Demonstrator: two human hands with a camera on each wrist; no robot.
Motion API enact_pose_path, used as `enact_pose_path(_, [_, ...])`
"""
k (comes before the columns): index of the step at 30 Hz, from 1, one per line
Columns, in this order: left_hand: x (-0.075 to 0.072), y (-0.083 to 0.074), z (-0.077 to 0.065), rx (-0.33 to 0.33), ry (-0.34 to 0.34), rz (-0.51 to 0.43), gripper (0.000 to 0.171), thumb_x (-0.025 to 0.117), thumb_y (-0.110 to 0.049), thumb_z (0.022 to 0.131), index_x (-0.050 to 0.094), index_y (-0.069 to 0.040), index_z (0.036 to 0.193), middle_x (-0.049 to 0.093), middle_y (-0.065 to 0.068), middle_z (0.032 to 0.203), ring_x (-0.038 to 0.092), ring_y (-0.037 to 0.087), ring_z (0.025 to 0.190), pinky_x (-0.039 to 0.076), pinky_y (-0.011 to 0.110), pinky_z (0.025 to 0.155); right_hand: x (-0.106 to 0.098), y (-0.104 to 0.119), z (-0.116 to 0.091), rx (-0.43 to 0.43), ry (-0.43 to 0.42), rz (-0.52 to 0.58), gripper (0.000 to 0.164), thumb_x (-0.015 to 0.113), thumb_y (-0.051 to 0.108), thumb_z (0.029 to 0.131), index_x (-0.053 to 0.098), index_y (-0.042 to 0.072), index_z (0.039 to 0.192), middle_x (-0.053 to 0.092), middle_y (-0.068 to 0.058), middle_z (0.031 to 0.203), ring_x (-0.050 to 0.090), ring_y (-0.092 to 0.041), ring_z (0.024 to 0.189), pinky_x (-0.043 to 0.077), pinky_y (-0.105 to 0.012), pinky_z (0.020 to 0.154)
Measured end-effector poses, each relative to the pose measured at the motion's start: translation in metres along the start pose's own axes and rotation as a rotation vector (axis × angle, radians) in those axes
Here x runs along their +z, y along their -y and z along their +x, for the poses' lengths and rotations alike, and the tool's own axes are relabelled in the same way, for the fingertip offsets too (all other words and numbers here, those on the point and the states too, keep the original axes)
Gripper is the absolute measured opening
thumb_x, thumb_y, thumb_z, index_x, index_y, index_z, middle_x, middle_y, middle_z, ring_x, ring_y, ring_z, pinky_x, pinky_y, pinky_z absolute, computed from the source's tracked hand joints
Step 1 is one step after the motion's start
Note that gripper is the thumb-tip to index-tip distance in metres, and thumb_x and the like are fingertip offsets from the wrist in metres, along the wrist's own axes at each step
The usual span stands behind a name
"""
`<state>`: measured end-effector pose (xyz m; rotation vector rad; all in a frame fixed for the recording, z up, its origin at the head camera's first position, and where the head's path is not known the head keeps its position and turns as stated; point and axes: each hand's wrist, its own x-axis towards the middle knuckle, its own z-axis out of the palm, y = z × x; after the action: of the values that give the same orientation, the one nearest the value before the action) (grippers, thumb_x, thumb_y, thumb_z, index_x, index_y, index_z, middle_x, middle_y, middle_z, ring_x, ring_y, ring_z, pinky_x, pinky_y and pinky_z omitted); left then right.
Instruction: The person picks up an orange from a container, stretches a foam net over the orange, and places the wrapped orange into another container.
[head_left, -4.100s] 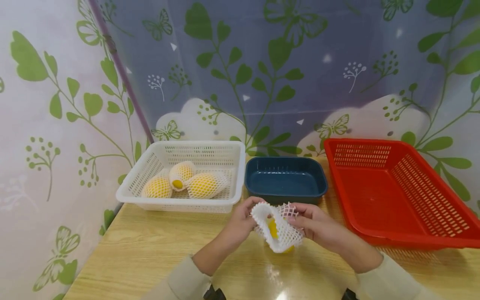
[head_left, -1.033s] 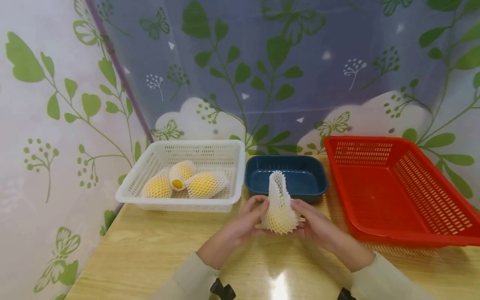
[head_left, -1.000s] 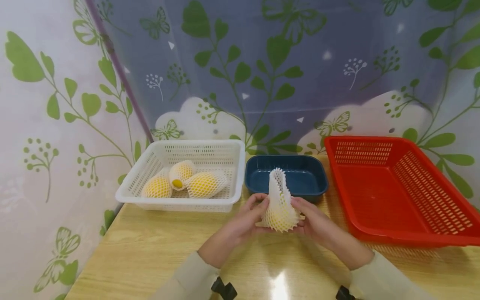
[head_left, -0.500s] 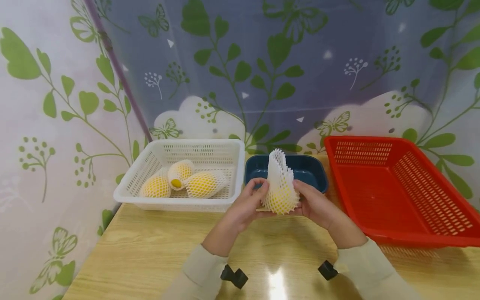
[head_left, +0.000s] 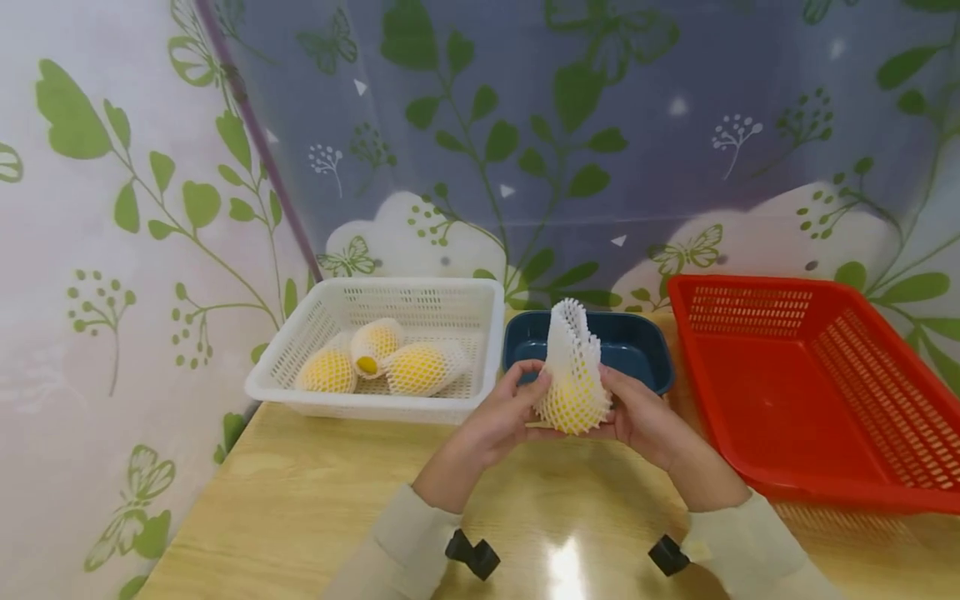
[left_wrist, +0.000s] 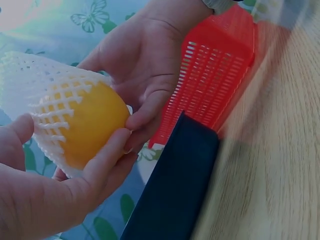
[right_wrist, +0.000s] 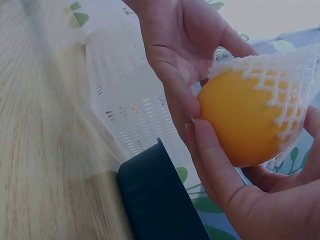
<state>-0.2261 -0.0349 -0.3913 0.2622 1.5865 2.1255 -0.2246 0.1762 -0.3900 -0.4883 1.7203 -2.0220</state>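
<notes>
Both hands hold a round yellow-orange fruit (right_wrist: 240,115) inside a white foam net sleeve (head_left: 567,342), above the table and just in front of the dark blue bin. The sleeve's loose end stands up above the fruit. Underneath, the fruit's smooth skin is bare in both wrist views. My left hand (head_left: 498,421) grips it from the left, thumb on the netting and fingers curled below. On the other side my right hand (head_left: 648,421) mirrors that grip. The fingertips (left_wrist: 120,142) of the two hands meet beneath the fruit.
A white basket (head_left: 375,400) at the left bears several net-wrapped yellow fruits (head_left: 416,371). The dark blue bin (head_left: 637,350) stands behind the hands. At the right is a large red basket (head_left: 750,400). All rest on a wooden table (head_left: 322,500) before a patterned cloth.
Four seconds ago the hands spread the net's mouth low over the table with the fruit under it. Now the fruit sits in the sleeve, lifted higher, the loose end upright.
</notes>
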Motion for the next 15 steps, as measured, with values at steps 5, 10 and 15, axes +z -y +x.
enact_pose_path(5, [-0.0006, 0.0000, -0.0003, 0.002, 0.011, 0.013, 0.035, 0.044, -0.030, 0.105, 0.034, -0.013, 0.133, 0.054, 0.016, 0.125, 0.061, 0.024, 0.099, 0.050, 0.052, 0.092, 0.0000, 0.0008, -0.0019, -0.028, 0.012, 0.006, 0.060, 0.034, 0.040, 0.106, 0.025, -0.006, 0.143, 0.064, 0.001, 0.114, 0.067, -0.017, 0.101, 0.054, -0.039, 0.087])
enact_pose_path(10, [-0.0008, -0.0039, -0.0012, 0.012, 0.017, -0.014, 0.037, 0.040, -0.036, 0.105, 0.033, -0.013, 0.133, 0.048, 0.017, 0.133, 0.059, 0.028, 0.105, 0.049, 0.054, 0.093, -0.0014, 0.0022, -0.0043, -0.048, 0.025, 0.045, 0.052, 0.037, 0.036, 0.106, 0.032, 0.001, 0.143, 0.066, 0.002, 0.115, 0.068, -0.018, 0.101, 0.054, -0.036, 0.087])
enact_pose_path(15, [-0.0020, -0.0061, -0.0042, 0.019, 0.019, -0.058, 0.031, 0.031, -0.037, 0.106, 0.034, -0.014, 0.127, 0.043, 0.015, 0.133, 0.057, 0.031, 0.107, 0.046, 0.058, 0.094, -0.0021, 0.0022, -0.0057, -0.036, 0.032, 0.082, 0.042, 0.038, 0.032, 0.106, 0.039, 0.006, 0.139, 0.066, 0.003, 0.113, 0.068, -0.018, 0.100, 0.054, -0.033, 0.088])
